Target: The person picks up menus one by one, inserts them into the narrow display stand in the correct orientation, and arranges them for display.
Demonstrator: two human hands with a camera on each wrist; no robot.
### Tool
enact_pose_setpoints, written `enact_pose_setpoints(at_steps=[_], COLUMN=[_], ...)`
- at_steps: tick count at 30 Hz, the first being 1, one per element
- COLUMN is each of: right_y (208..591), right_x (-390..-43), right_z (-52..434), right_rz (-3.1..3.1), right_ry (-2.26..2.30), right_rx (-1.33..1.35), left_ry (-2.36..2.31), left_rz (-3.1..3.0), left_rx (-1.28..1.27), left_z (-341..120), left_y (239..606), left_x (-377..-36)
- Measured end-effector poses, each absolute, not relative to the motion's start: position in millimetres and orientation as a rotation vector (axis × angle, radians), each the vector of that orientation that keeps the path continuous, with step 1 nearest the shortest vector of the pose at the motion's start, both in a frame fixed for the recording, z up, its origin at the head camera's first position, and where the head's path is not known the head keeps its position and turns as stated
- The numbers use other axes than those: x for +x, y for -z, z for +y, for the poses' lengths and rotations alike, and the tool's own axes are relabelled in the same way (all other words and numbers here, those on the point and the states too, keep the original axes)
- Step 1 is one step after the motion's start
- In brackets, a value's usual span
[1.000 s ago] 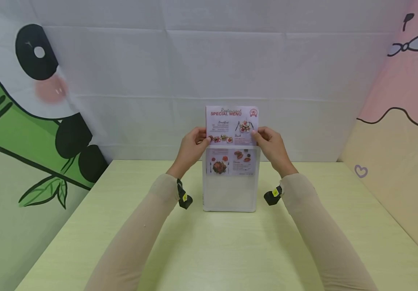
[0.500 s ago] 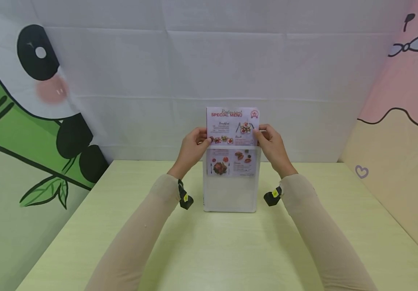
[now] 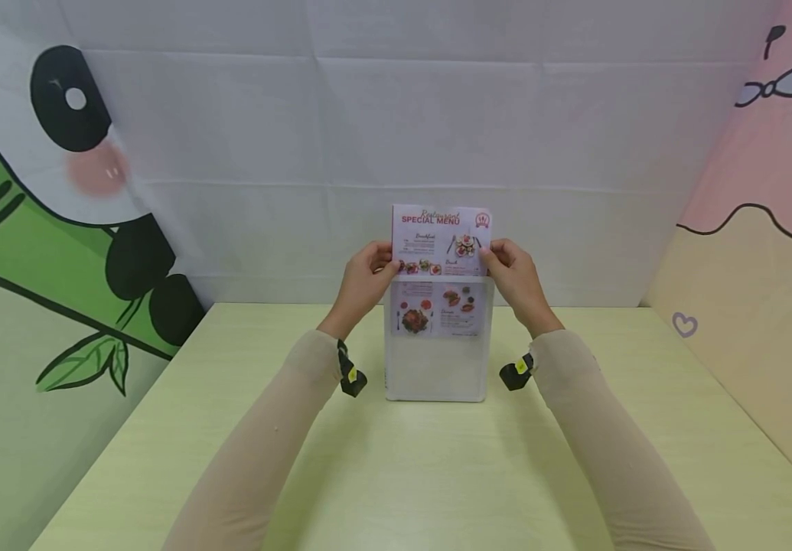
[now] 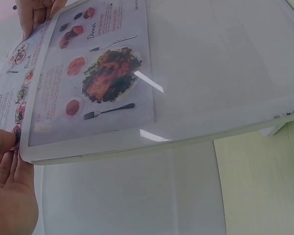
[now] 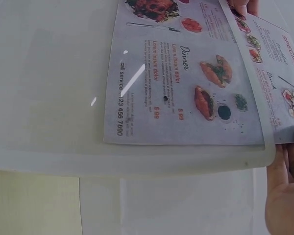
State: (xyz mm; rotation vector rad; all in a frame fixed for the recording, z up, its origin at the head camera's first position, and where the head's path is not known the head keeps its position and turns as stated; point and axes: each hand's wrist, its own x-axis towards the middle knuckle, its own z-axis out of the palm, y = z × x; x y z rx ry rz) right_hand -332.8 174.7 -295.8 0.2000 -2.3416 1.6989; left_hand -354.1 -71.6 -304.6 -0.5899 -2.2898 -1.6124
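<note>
A printed restaurant menu sheet (image 3: 440, 237) stands partly inside an upright clear sign holder (image 3: 435, 371) with a white rim. Its upper half sticks out above the holder's top edge, and its lower half shows through the clear front. My left hand (image 3: 363, 277) pinches the sheet's left edge between thumb and fingers, just at the holder's top corner. On the opposite side my right hand (image 3: 518, 279) pinches the right edge, thumb in front. In the right wrist view the menu's lower edge (image 5: 110, 105) lies behind the clear panel, with the bare panel beyond it.
The holder stands on a pale yellow-green table (image 3: 430, 474). Behind it hangs a white cloth backdrop (image 3: 430, 122). Painted cartoon walls flank the table, with a panda (image 3: 92, 138) on the left and a pink figure (image 3: 767, 161) on the right.
The menu sheet has slid slightly down into the holder, its top and lower edges both a little lower. Both hands stay at the holder's top corners, nearly still.
</note>
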Motion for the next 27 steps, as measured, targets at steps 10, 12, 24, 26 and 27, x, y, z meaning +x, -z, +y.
enact_pose_setpoints(at_steps=[10, 12, 24, 26, 27], right_y=[295.2, 295.3, 294.7, 295.2, 295.5], right_x=[-332.6, -332.7, -333.5, -333.8, -333.8], right_z=[175.6, 175.7, 174.2, 174.3, 174.2], right_rz=[-2.3, -2.302, -2.346, -2.348, -2.347], right_ry=[-1.729, -1.723, -1.679, -1.684, -1.687], right_rx=[0.246, 0.242, 0.161, 0.16, 0.163], left_ry=[1.623, 1.626, 1.622, 1.622, 1.626], left_rz=[-2.289, -2.291, -2.277, -2.276, -2.274], left_rx=[-0.577, -0.577, -0.589, -0.587, -0.587], left_z=[-70.7, -70.7, -70.8, -70.6, -70.7], left_y=[305.0, 305.0, 304.4, 304.4, 304.6], left_x=[-354.8, -355.2, -354.7, -354.4, -354.2])
